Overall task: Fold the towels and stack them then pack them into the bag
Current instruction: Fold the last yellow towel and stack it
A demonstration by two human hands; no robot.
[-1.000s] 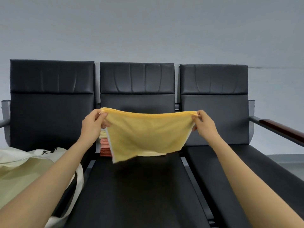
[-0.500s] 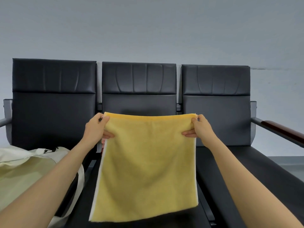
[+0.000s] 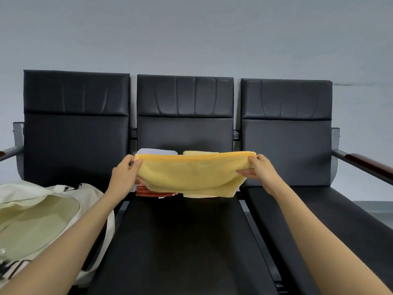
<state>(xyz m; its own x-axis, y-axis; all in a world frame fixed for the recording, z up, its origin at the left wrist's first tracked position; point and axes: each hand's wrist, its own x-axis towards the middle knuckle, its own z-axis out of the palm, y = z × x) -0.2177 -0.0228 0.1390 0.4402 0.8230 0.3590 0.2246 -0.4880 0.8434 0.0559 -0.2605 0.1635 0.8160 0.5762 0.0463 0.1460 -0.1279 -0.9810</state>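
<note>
Over back edge of middle seat [image 3: 180,241]: my left hand [image 3: 124,175], right hand [image 3: 260,170] each pinch 1 end of yellow towel [image 3: 191,173], half-folded, airborne. Folded stack [image 3: 153,192] behind it. Bag [image 3: 42,220] on left seat; packing not started, I judge.

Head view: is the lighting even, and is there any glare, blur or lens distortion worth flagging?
Head view: soft, even light on the wall, no hard shadows, only a faint sheen on the seat. Head view: mild wide-angle stretch toward the corners, where the forearms look enlarged. Head view: towel, left hand and right hand are sharp; the bag is bright, not blown out.
</note>
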